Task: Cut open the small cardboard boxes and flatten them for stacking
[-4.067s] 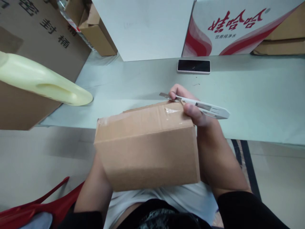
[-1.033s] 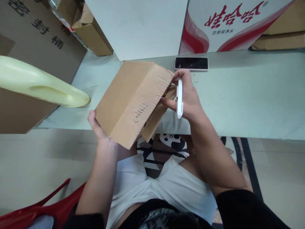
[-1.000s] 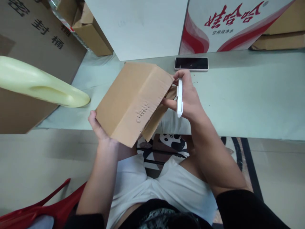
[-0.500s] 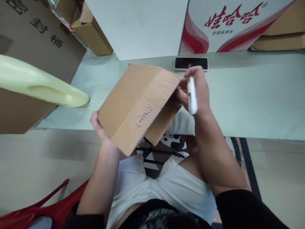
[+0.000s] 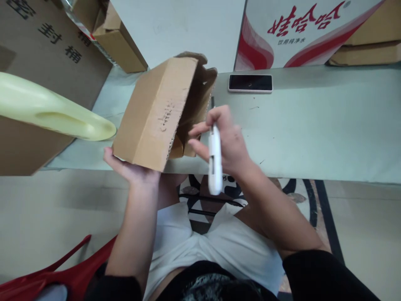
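My left hand (image 5: 131, 169) grips the lower corner of a brown cardboard box (image 5: 153, 110) and holds it tilted above the near edge of the pale table (image 5: 313, 125). The box's open end faces right, with its flaps spread. My right hand (image 5: 224, 140) is closed round a white utility knife (image 5: 214, 161), blade end pointing away from me. Two of its fingers reach towards the box's opening beside a flap.
A black phone (image 5: 250, 82) lies on the table beyond my right hand. A pale yellow plastic object (image 5: 53, 110) juts in from the left. Cardboard boxes (image 5: 122, 37) and a red-and-white carton (image 5: 300, 29) stand at the back. A red chair (image 5: 46, 276) is at lower left.
The box has been tipped up and swung left, so its open end now shows. My right hand with the knife has moved down and left, from the flap edge to the opening.
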Action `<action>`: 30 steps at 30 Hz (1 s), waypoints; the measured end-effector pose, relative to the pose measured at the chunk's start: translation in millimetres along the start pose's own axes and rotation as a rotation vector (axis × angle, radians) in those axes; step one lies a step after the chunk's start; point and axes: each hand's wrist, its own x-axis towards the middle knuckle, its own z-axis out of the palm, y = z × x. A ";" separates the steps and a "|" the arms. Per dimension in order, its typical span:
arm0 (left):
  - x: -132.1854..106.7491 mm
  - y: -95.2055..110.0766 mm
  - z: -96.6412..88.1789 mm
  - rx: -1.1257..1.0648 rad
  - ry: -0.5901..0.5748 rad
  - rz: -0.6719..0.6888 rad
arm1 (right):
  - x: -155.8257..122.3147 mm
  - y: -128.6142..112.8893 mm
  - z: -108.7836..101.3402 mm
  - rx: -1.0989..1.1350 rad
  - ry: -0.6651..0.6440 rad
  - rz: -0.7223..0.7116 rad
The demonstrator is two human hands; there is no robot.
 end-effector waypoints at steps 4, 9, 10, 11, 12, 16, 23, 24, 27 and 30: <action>-2.0 -6.7 0.7 -0.019 0.060 0.019 | -7.2 5.1 20.5 -0.210 -0.115 -0.102; -6.3 -13.3 0.6 -0.072 0.033 -0.026 | -10.0 5.2 24.8 -0.374 -0.163 -0.070; -6.6 -14.0 0.6 -0.073 0.032 -0.040 | -10.3 6.0 24.8 -0.385 -0.159 -0.064; -6.6 -14.5 0.5 -0.074 0.032 -0.050 | -10.7 7.3 25.0 -0.392 -0.148 -0.064; -6.4 -14.8 0.2 -0.074 0.029 -0.054 | -11.1 9.0 25.6 -0.397 -0.133 -0.067; -4.4 -14.2 -1.8 -0.064 0.012 -0.059 | -13.4 16.0 30.2 -0.399 -0.037 -0.120; -1.7 -5.2 -2.4 -0.049 0.044 0.007 | -11.8 11.8 27.2 -0.122 0.167 -0.374; -2.0 -3.6 -2.0 -0.035 0.047 0.029 | -11.8 10.4 25.4 -0.063 0.156 -0.408; -6.5 2.5 -0.7 -0.003 0.049 0.031 | -12.4 6.3 19.4 0.033 0.179 -0.410; -16.5 11.4 0.4 0.036 -0.014 -0.067 | -10.7 2.7 10.0 -0.016 0.266 -0.223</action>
